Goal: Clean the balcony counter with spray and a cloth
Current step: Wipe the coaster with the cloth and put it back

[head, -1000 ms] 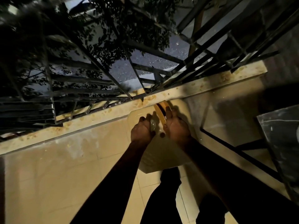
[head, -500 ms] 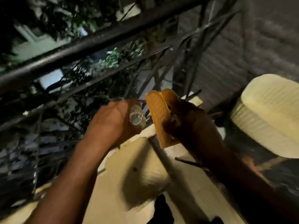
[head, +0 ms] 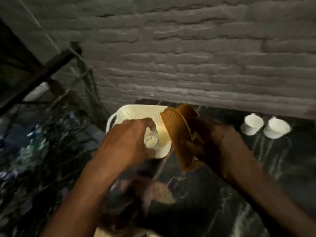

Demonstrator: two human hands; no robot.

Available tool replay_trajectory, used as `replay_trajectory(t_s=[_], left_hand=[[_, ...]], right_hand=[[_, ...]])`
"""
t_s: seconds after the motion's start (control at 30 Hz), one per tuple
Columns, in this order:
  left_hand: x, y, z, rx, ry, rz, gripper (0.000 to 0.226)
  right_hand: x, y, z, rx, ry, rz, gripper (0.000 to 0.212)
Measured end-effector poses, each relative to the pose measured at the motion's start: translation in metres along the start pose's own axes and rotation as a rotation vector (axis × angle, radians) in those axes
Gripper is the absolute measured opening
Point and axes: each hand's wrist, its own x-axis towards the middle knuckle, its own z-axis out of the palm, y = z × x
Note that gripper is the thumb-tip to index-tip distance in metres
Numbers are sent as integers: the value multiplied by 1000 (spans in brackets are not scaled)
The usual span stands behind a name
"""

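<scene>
My left hand (head: 126, 142) is closed around a small clear bottle (head: 150, 140), seen end-on, most of it hidden in my fist. My right hand (head: 217, 142) grips a folded orange waffle-textured cloth (head: 177, 134), held upright a little above the dark marbled counter (head: 239, 194). Both hands hover close together over the counter's left part, in front of a white basket. Bottle and cloth are a few centimetres apart.
A white plastic basket (head: 136, 110) sits on the counter against the grey brick wall (head: 188, 57). Two white cup-like objects (head: 266, 125) stand at the back right. Dark metal railing (head: 34, 77) and foliage lie to the left.
The view has swung right from the railing and tiled ledge to the counter and brick wall. Both hands came along, holding the bottle and cloth the same way.
</scene>
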Motion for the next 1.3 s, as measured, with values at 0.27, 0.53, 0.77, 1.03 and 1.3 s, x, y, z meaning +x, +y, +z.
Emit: replay_trajectory(t_s=[0.27,0.53,0.77,1.03,1.3], left_hand=[[151,184,69,-130,-3,197,56],[271,260,178,-146,-141,181,65],[308,279,207,-71,-232,175,45],[330,268,234,-90,-254,182,62],[328,267,216,7,-281,164,116]], right_hand=[[-33,194,-123,-19,235,345,50],[-53,359,-143,-56,293,766,39],[-46,428,-126,-95,235,856,57],[-34,448,-87,-38,350,810,50],[-58,468,-63,-75,334,773,57]])
